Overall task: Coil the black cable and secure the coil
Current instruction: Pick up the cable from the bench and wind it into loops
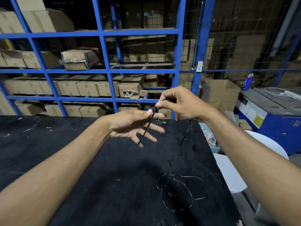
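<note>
The thin black cable [180, 188] lies in loose tangled loops on the black table [81, 160] at the near right. One strand runs up from the loops toward my right hand [180, 105]. That hand pinches the cable between thumb and forefinger above the table's far edge. From the pinch a short stretch of cable [146, 128] drops across the spread fingers of my left hand [135, 126]. The left thumb presses the cable near its top against the forefinger. The remaining left fingers are apart.
Blue shelving [105, 70] filled with cardboard boxes stands behind the table. A blue machine [268, 111] with a white power strip is at the right, next to an open cardboard box [219, 93]. White chairs [231, 173] and a small bin of scraps [210, 137] sit beside the table's right edge.
</note>
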Motion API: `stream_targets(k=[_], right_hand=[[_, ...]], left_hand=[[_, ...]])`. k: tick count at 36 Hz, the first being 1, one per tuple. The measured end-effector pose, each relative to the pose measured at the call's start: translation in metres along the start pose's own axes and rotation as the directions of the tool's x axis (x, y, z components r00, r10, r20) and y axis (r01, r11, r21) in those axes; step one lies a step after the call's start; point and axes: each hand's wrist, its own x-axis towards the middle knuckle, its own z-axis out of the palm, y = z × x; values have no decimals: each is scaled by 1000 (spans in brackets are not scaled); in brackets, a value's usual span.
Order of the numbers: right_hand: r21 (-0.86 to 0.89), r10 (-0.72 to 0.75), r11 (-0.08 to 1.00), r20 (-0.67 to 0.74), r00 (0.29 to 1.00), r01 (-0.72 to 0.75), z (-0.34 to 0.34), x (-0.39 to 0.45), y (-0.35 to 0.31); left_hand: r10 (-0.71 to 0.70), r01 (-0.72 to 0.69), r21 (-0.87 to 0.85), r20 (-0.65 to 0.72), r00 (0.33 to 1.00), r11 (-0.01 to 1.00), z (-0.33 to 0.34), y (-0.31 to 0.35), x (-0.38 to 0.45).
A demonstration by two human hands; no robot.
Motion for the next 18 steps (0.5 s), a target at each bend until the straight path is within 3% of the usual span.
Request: stream_targets(k=[4,7,11,15,18], right_hand=[[70,-37,997,20,999,36,1,5,8],[244,-59,968,16,998,53,3,7,15],[607,73,793,7,997,-62,21,0,30],[782,217,598,53,975,-175,59,-12,40],[823,340,518,52,939,-233,91,-23,44]], left_hand=[[-11,16,-34,162,987,999,2,1,-2],[52,-16,-132,279,959,991,6,0,-4],[231,-138,-272,344,910,952,14,-1,-1],[415,-287,-409,272,868,866,20,6,2],[487,-380,-445,155,860,811,17,16,3]])
